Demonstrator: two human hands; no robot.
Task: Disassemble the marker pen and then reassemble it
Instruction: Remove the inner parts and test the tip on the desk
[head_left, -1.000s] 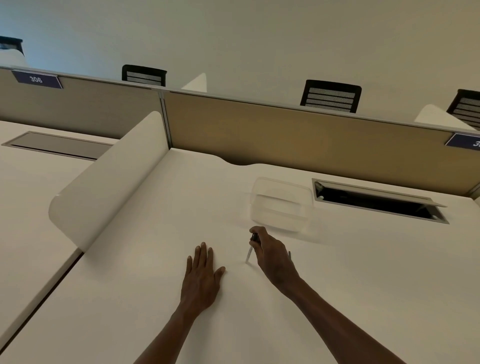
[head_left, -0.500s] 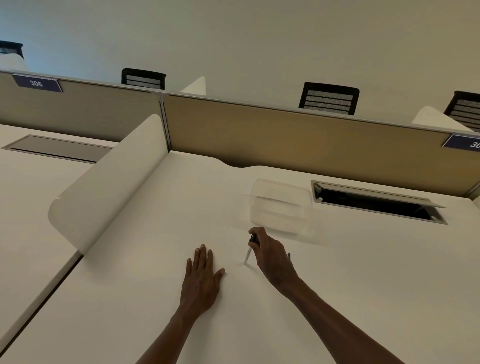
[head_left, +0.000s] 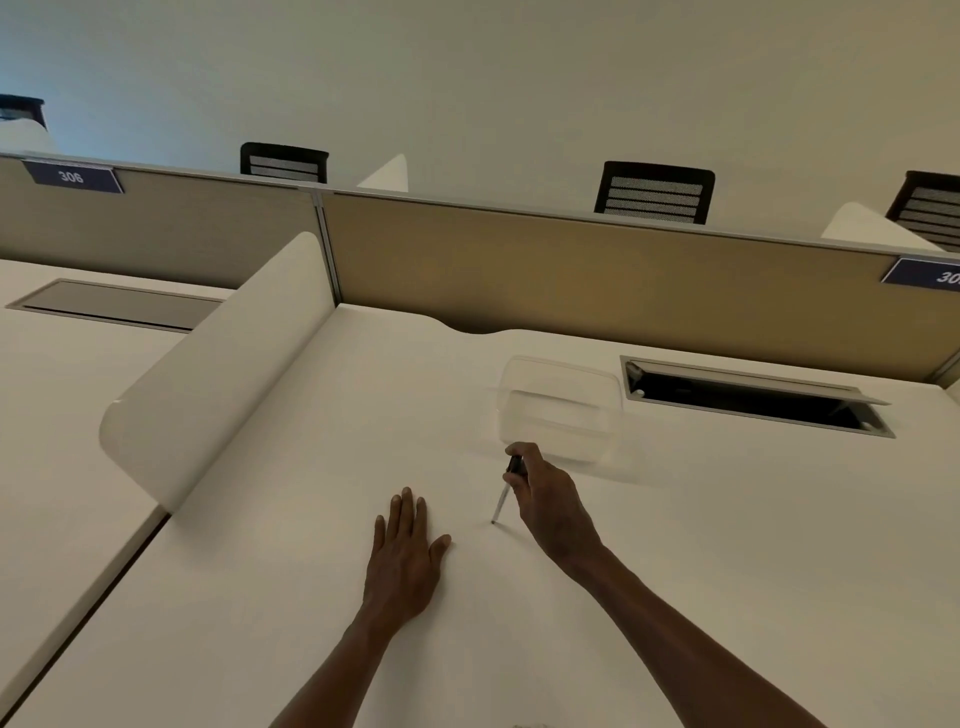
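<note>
My right hand (head_left: 550, 499) grips a slim marker pen (head_left: 503, 500) near its dark upper end. The pen stands tilted, its pale lower part pointing down-left with the tip touching the white desk (head_left: 727, 545). My left hand (head_left: 405, 551) lies flat on the desk, palm down with fingers together, a short way left of the pen tip and not touching it. Part of the pen is hidden inside my right fist.
A clear plastic container (head_left: 561, 410) stands just beyond my right hand. An open cable hatch (head_left: 753, 400) lies at the back right. A curved white side divider (head_left: 218, 379) rises on the left, a tan partition (head_left: 597, 275) at the back.
Both hands and the pen keep almost the same pose; only the view shifts slightly.
</note>
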